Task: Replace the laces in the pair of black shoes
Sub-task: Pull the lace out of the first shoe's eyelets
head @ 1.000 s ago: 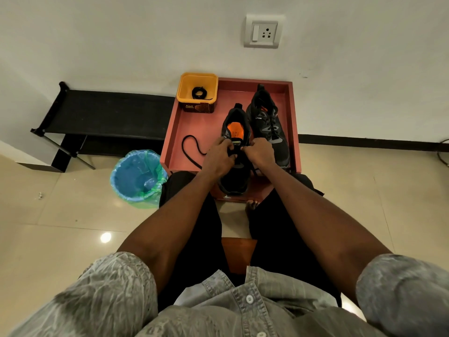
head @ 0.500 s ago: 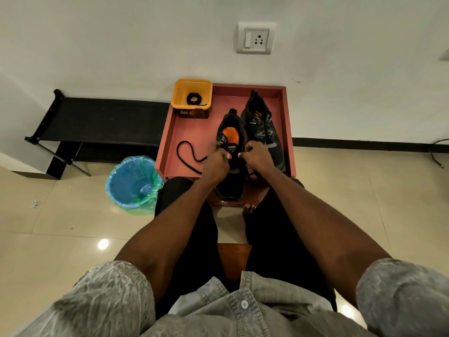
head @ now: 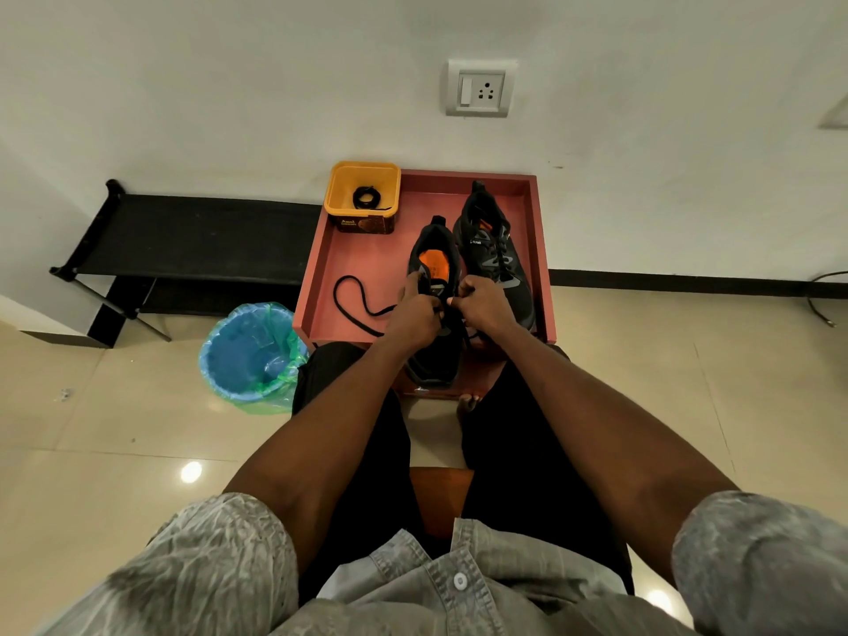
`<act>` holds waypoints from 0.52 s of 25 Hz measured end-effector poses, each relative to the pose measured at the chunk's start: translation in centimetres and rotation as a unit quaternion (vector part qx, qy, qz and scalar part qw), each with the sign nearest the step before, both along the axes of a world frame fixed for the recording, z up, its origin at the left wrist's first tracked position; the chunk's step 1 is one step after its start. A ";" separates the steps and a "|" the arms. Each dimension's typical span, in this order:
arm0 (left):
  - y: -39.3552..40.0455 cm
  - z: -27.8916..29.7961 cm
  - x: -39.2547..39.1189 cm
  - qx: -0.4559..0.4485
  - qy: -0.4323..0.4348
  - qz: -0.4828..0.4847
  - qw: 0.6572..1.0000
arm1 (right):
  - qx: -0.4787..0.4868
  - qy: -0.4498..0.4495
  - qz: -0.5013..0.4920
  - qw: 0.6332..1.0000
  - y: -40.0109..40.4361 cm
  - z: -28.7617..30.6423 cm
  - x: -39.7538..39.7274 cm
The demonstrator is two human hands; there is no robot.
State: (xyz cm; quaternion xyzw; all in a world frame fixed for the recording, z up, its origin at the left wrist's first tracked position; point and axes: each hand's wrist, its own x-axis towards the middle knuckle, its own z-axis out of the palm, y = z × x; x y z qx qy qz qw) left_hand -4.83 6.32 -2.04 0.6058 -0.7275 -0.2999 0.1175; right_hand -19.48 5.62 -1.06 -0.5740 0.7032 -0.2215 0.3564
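Observation:
Two black shoes stand on a red tray (head: 358,263). The near shoe (head: 436,355) has an orange insole and sits under my hands. My left hand (head: 415,314) and my right hand (head: 482,305) both pinch its black lace (head: 355,298) over the eyelets; the lace's free end loops out to the left across the tray. The second shoe (head: 498,250) lies just right of it, laced, untouched. My fingers hide the eyelets.
A yellow tub (head: 362,197) with a coiled black lace (head: 366,196) stands at the tray's back left corner. A blue bin (head: 250,353) with a green liner sits left of the tray. A black rack (head: 192,236) runs along the wall.
My hands stay on the near shoe's lace with only small finger shifts. The lace loop on the tray lies much as before. The camera has tilted slightly.

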 end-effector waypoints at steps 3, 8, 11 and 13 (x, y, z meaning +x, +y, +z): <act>0.5 0.2 0.6 -0.026 0.080 0.032 0.996 | -0.001 -0.002 -0.007 1.000 0.0 -0.1 0.1; 1.4 -0.8 2.0 0.096 0.353 0.393 0.844 | -0.011 -0.003 -0.005 1.000 0.2 0.1 0.4; 1.4 1.1 1.5 0.053 0.259 0.357 0.896 | -0.014 0.018 0.007 1.000 0.3 0.3 0.6; 0.7 1.8 1.6 -0.024 0.133 0.196 0.971 | -0.012 0.023 0.020 0.999 0.2 0.2 0.5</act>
